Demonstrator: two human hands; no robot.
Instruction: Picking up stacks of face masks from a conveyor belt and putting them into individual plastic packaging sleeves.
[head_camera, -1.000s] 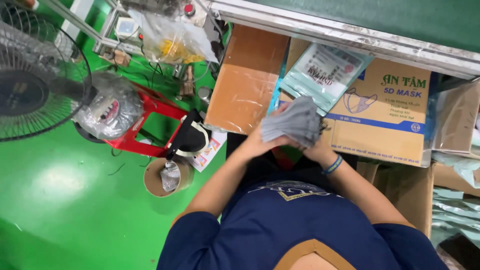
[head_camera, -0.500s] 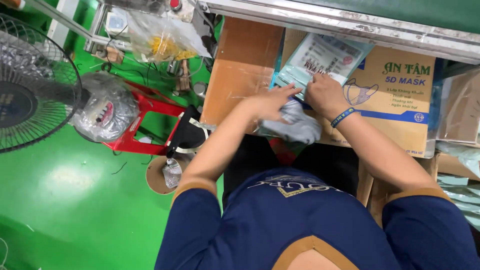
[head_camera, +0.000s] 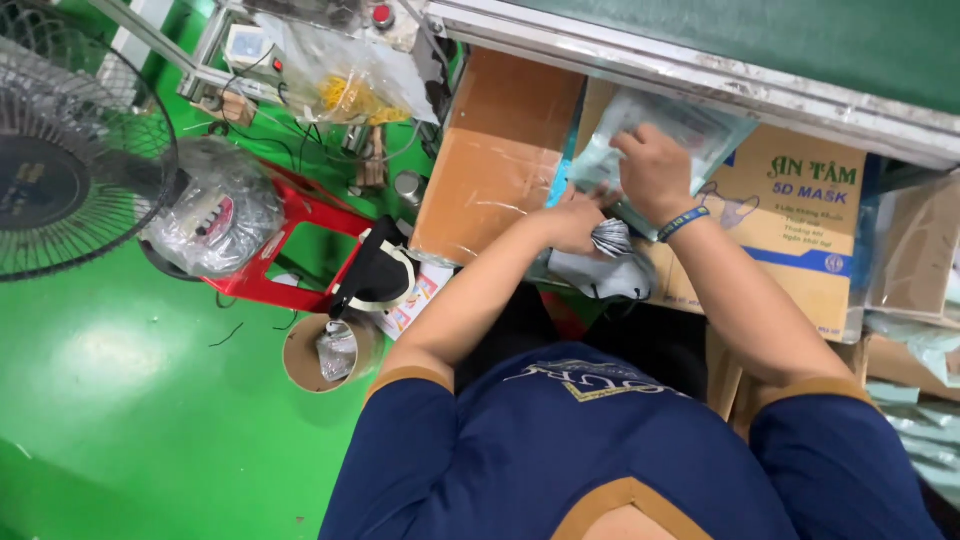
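A stack of grey face masks (head_camera: 608, 262) lies on the lap edge below my hands, just under my left hand (head_camera: 573, 215). That hand's fingers touch the lower edge of a clear plastic pouch (head_camera: 690, 128). My right hand (head_camera: 652, 170), with a blue wristband, presses flat on the same pouch. The pouch rests on top of a printed cardboard carton (head_camera: 800, 230). Whether either hand pinches the pouch is hard to tell; both lie on it.
A plain brown carton (head_camera: 495, 165) stands left of the pouch. A metal table edge (head_camera: 700, 75) runs above. On the green floor sit a fan (head_camera: 60, 170), a red stool (head_camera: 300, 250) with a plastic-wrapped bundle, and a cardboard tube (head_camera: 320, 352).
Both hands have let the grey mask stack down and reached up onto the clear pouch. The view has tilted slightly forward.
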